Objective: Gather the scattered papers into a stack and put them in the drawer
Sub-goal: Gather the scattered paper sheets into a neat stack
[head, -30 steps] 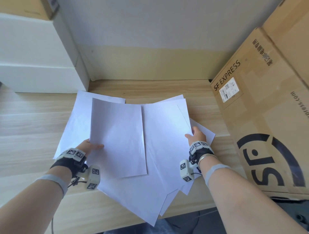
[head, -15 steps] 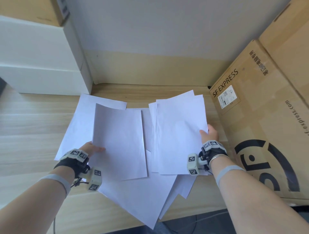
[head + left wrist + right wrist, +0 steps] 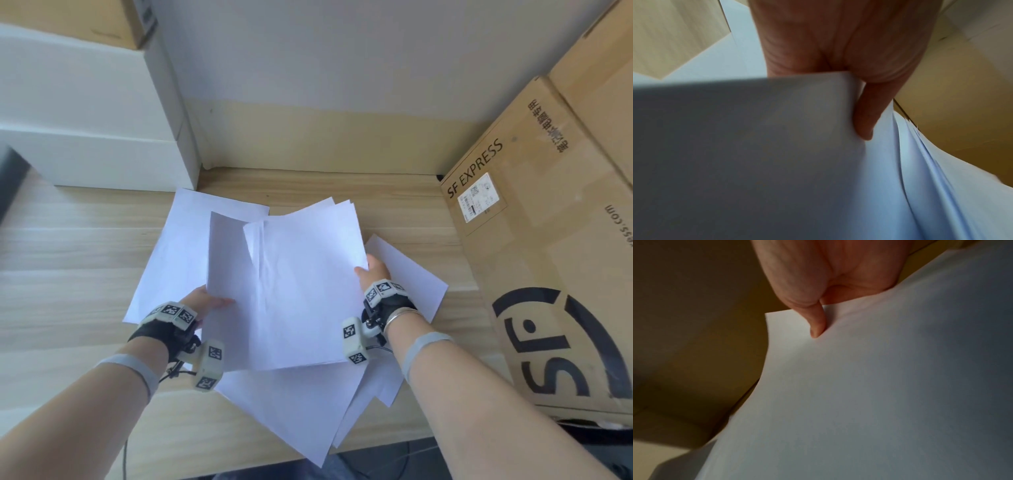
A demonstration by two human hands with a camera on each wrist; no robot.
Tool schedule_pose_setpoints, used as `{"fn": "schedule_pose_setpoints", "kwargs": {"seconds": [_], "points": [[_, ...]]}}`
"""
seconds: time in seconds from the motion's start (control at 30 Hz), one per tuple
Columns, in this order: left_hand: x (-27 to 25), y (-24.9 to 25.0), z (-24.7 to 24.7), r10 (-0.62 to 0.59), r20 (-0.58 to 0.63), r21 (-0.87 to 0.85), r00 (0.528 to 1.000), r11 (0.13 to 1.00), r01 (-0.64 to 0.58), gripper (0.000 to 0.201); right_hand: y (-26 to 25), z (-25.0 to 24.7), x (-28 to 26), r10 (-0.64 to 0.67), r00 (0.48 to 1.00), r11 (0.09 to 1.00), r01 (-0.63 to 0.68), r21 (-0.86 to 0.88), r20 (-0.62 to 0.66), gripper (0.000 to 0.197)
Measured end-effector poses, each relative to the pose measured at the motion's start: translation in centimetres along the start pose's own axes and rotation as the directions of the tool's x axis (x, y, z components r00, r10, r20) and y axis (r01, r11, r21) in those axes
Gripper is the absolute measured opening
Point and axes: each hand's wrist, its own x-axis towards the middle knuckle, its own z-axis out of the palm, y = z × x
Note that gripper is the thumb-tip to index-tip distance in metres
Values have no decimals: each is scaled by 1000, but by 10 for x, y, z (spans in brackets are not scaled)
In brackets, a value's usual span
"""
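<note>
— Papers (image 3: 301,294), where are they, seen from the head camera?
— White sheets fanned over the wooden desk (image 3: 68,267), several lifted off it. The right hand (image 3: 375,274) grips the right edge of a small bundle, thumb on top. The left hand (image 3: 205,301) pinches the left edge of a single sheet (image 3: 226,260) that the bundle overlaps. More sheets lie flat beneath, some hanging over the near edge. A cardboard box (image 3: 548,257) stands to the right, a white box (image 3: 92,120) at the back left.
— And the left wrist camera?
— The left hand (image 3: 838,40) has its thumb (image 3: 869,116) pressed on the sheet's upper face; the fingers are hidden under the paper.
— The right wrist?
— The right hand (image 3: 828,269) clamps the bundle, thumb (image 3: 816,321) on top near a corner, brown cardboard blurred behind.
</note>
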Motion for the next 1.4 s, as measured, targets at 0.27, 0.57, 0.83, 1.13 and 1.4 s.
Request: {"fn": "schedule_pose_setpoints", "kwargs": {"seconds": [0.27,0.57,0.83,1.13,1.4], "points": [[1,-4,3,64,-9,-99,998,993,-64,58,-16,36,-6,-27,980,975,70,-213,199,25],[-6,1,0,17,44,-33,999,999,-16,67,-26,50,-14,-98,961,992,116,-55,258,39],[-5,0,-6,-74,25,-151,997,985,77,68,-18,12,2,-13,1000,990,15,140,-15,37],[-5,1,-2,-41,44,-151,998,987,47,61,-14,31,-1,10,999,993,-4,-121,50,36],[2,-6,-10,18,-15,110,1000,994,-16,69,-29,66,-8,-8,977,969,60,-241,211,38]]}}
